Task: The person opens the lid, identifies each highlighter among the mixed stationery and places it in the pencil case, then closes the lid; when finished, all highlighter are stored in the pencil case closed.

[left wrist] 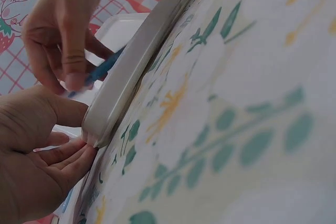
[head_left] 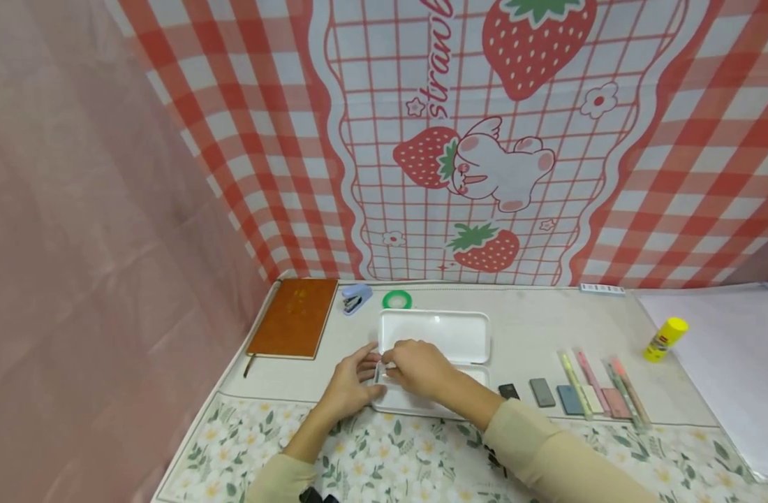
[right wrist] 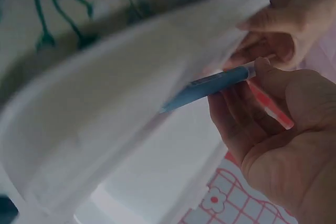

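An open white pencil case (head_left: pixel 434 332) lies on the table with its lid folded back. My left hand (head_left: pixel 349 384) grips the left end of the case; in the left wrist view its thumb and fingers (left wrist: pixel 73 163) hold the corner of the case wall (left wrist: pixel 131 64). Over that same end, my right hand (head_left: pixel 418 367) pinches a slim blue pen (right wrist: pixel 212 86) between thumb and fingers. The pen slants at the case wall (right wrist: pixel 105 87) in the right wrist view. Behind the right fingers shows a red stick-like thing (right wrist: pixel 273 106), partly hidden.
Behind and left are a brown notebook (head_left: pixel 296 318), a purple stapler (head_left: pixel 357 299) and green tape (head_left: pixel 387 300). To the right lie a black block (head_left: pixel 508 392), a grey eraser-like block (head_left: pixel 542 392), several pens (head_left: pixel 590 377), a yellow glue stick (head_left: pixel 665 339) and a white sheet (head_left: pixel 717 370).
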Tool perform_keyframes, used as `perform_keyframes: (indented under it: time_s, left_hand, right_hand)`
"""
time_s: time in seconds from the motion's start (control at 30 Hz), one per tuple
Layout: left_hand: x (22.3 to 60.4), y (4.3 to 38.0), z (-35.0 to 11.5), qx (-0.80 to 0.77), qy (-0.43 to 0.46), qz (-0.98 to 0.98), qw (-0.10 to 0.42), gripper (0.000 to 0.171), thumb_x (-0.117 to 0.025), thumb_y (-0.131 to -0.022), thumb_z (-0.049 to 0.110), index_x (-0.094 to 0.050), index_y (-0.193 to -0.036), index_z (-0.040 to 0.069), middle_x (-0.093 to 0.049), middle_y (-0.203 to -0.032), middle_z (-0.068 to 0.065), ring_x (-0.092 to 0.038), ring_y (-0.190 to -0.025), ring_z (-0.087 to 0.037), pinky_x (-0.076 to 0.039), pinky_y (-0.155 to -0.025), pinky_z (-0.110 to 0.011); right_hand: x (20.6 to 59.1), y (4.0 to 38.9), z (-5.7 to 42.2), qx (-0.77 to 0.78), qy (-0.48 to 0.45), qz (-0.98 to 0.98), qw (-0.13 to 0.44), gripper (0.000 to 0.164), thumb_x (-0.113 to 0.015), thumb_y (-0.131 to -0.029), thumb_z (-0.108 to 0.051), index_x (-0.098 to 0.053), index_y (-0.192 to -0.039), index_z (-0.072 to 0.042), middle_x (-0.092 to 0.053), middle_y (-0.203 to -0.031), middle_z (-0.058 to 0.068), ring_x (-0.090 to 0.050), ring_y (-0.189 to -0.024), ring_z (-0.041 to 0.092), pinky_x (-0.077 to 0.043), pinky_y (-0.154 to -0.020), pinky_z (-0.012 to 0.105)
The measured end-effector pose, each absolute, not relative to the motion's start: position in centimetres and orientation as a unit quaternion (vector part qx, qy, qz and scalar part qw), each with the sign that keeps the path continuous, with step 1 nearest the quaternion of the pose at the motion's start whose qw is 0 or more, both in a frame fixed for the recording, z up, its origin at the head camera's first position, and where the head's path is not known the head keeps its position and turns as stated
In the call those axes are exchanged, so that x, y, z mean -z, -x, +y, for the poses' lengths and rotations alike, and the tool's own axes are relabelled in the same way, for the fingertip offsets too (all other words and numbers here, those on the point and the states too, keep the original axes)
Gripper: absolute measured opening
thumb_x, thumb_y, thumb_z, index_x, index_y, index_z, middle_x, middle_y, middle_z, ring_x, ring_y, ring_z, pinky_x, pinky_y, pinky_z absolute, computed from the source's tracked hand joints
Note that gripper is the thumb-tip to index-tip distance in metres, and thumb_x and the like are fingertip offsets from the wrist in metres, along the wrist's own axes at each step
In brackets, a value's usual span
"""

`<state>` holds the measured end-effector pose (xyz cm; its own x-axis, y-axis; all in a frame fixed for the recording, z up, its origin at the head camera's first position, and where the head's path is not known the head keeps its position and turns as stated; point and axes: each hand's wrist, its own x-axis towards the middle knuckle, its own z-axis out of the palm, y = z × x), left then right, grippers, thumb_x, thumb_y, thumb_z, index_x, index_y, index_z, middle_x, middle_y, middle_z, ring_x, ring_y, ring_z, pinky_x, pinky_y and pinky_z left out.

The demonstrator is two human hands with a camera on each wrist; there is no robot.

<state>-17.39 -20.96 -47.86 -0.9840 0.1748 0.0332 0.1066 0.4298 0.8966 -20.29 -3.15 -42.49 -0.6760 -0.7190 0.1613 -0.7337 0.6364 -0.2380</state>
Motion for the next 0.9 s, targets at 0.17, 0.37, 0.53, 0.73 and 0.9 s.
perform_keyframes:
  time_s: [0.17,0.37,0.53,0.73,0.9]
  left_hand:
    - [48.0,17.4,-21.0,-0.523,-0.079,0.848,0.032,0.079,-0.073,-0.072,-0.008,-0.037,-0.142,0.001,-0.055,-0.120,-0.017,-0.057,-0.114,-0.034,-0.051,-0.097,-0.034]
    - [48.1,17.5,-21.1,-0.519,-0.078,0.850,0.034,0.078,-0.073,-0.073,-0.007,-0.038,-0.142,0.003,-0.056,-0.120,-0.016,-0.058,-0.112,-0.033,-0.052,-0.096,-0.033]
    - [48.0,17.6,-21.0,-0.518,-0.077,0.851,0.035,0.078,-0.073,-0.073,-0.007,-0.038,-0.142,0.003,-0.056,-0.119,-0.016,-0.058,-0.112,-0.032,-0.051,-0.096,-0.032]
    - [47.2,17.3,-20.6,-0.533,-0.077,0.842,0.040,0.078,-0.070,-0.073,-0.013,-0.035,-0.141,-0.004,-0.054,-0.120,-0.023,-0.056,-0.113,-0.038,-0.050,-0.098,-0.041]
    - [46.7,16.9,-20.6,-0.543,-0.078,0.835,0.036,0.077,-0.069,-0.072,-0.014,-0.035,-0.141,-0.006,-0.053,-0.120,-0.026,-0.055,-0.114,-0.042,-0.049,-0.099,-0.045]
  right_hand:
    - [43.9,19.9,-3.6,-0.130,-0.378,-0.916,0.014,0.018,-0.070,-0.084,-0.021,-0.072,-0.101,-0.016,-0.064,-0.082,0.000,-0.060,-0.069,0.015,-0.054,-0.055,0.027]
    - [44.4,19.9,-3.8,-0.123,-0.369,-0.921,0.029,0.016,-0.072,-0.081,-0.018,-0.073,-0.096,-0.017,-0.061,-0.077,-0.002,-0.057,-0.065,0.013,-0.052,-0.051,0.025]
    - [44.2,20.0,-3.6,-0.126,-0.366,-0.922,0.030,0.017,-0.073,-0.081,-0.019,-0.073,-0.097,-0.017,-0.063,-0.081,-0.003,-0.060,-0.068,0.014,-0.054,-0.054,0.026]
    - [43.1,19.9,-2.3,-0.126,-0.354,-0.926,0.045,0.021,-0.073,-0.081,-0.020,-0.072,-0.102,-0.017,-0.064,-0.084,-0.002,-0.061,-0.069,0.014,-0.053,-0.054,0.026]
    - [41.7,19.4,1.0,-0.139,-0.327,-0.931,0.086,0.027,-0.075,-0.079,-0.018,-0.070,-0.105,-0.018,-0.063,-0.083,-0.003,-0.059,-0.067,0.012,-0.049,-0.051,0.023]
